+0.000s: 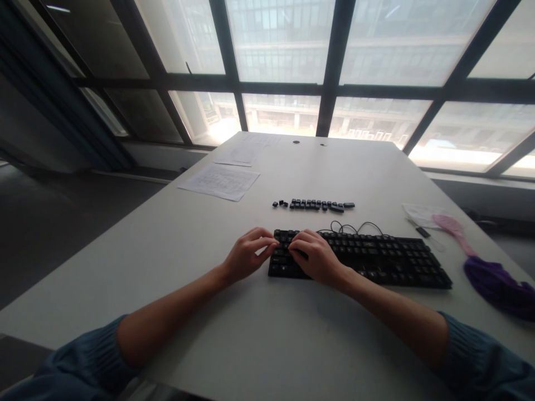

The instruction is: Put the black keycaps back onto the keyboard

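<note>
A black keyboard (412, 259) lies on the white table, with a gap in its lower middle where keys look absent. My left hand (249, 254) is at the keyboard's left edge, thumb and fingertips pinched together by the leftmost keys. Just to its right, my right hand (316, 256) rests over the left part of the keyboard, fingers curled and closed toward the keys. Whatever sits between the fingertips of either hand is too small or hidden to make out. Beyond the keyboard, several loose black keycaps (312, 205) lie in short rows, a few of them apart at the left.
Printed sheets of paper (221, 181) lie on the table's far left. A thin black cable (340, 227) loops behind the keyboard. At the right are a pink-handled object (453, 227), a purple cloth (499, 284) and a small dark stick-like piece (423, 232). Windows (284, 42) rise behind the table.
</note>
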Demonstrator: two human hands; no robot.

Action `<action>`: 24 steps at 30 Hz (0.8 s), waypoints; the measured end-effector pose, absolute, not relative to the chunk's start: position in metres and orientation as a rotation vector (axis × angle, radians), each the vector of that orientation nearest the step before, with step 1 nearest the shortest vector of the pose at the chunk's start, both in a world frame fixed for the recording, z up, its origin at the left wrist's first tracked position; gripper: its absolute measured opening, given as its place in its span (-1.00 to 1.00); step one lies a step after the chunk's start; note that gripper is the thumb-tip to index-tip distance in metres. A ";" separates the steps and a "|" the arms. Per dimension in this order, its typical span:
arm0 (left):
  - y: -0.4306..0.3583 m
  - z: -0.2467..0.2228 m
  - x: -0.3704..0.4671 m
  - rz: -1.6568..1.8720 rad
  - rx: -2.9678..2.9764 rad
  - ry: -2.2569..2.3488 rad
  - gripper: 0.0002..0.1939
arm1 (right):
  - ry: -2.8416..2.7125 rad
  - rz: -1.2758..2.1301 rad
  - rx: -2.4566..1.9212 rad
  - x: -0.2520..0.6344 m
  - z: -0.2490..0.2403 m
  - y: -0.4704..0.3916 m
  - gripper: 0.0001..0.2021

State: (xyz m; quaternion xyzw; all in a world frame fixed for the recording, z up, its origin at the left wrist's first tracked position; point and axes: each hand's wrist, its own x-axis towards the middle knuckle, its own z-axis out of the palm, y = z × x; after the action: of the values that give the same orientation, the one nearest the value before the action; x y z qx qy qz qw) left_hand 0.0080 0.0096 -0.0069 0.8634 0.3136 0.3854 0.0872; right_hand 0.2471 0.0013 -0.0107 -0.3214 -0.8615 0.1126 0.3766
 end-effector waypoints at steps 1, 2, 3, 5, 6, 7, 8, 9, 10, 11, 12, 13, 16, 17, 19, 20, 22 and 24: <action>0.012 -0.006 0.007 1.177 2.554 0.952 -0.88 | -2.190 0.296 -0.838 0.247 -0.008 0.000 -0.87; 0.014 -0.005 0.005 1.197 2.538 0.978 -0.87 | -2.175 0.300 -0.859 0.248 -0.004 0.000 -0.87; 0.017 -0.002 0.003 1.205 2.527 1.011 -0.87 | -2.160 0.301 -0.886 0.250 0.000 0.000 -0.88; 0.027 0.004 0.000 1.188 2.525 1.091 -0.85 | -2.136 0.293 -0.955 0.254 0.009 0.004 -0.87; 0.035 0.009 0.000 1.166 2.534 1.131 -0.84 | -2.130 0.281 -0.994 0.258 0.013 0.008 -0.87; 0.043 0.013 0.000 1.143 2.542 1.165 -0.84 | -2.127 0.263 -1.035 0.261 0.017 0.014 -0.87; 0.054 0.018 0.002 1.121 2.552 1.192 -0.84 | -2.127 0.239 -1.080 0.265 0.021 0.023 -0.88; 0.065 0.022 0.004 1.101 2.554 1.208 -0.84 | -2.132 0.211 -1.125 0.268 0.025 0.034 -0.88; 0.078 0.026 0.008 1.097 2.545 1.226 -0.85 | -2.137 0.179 -1.177 0.271 0.028 0.047 -0.89; 0.092 0.029 0.014 1.073 2.543 1.245 -0.86 | -2.152 0.150 -1.235 0.273 0.031 0.061 -0.89; 0.106 0.031 0.020 1.030 2.548 1.256 -0.87 | -2.171 0.120 -1.298 0.274 0.034 0.076 -0.88; 0.121 0.032 0.027 0.994 2.539 1.279 -0.87 | -2.197 0.094 -1.369 0.275 0.036 0.091 -0.86; 0.158 0.030 0.049 0.814 2.514 1.340 -0.91 | -2.311 0.049 -1.517 0.271 0.040 0.132 -0.82; 0.167 0.028 0.055 0.776 2.512 1.349 -0.91 | -2.336 0.046 -1.534 0.269 0.040 0.142 -0.82; 0.182 0.024 0.065 0.713 2.513 1.360 -0.91 | -2.373 0.051 -1.540 0.265 0.038 0.159 -0.83; 0.188 0.022 0.069 0.683 2.514 1.365 -0.91 | -2.393 0.054 -1.540 0.263 0.037 0.165 -0.83; 0.196 0.019 0.073 0.620 2.516 1.370 -0.92 | -2.436 0.061 -1.532 0.260 0.033 0.173 -0.83; 0.202 0.017 0.074 0.567 2.516 1.372 -0.91 | -2.477 0.068 -1.517 0.258 0.030 0.179 -0.82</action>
State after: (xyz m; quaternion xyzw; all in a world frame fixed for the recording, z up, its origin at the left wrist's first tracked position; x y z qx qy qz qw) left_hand 0.0741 0.2022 0.0168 0.8561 0.4667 0.1929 0.1098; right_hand 0.2581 0.1788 0.0302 -0.5185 -0.8466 0.0231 0.1180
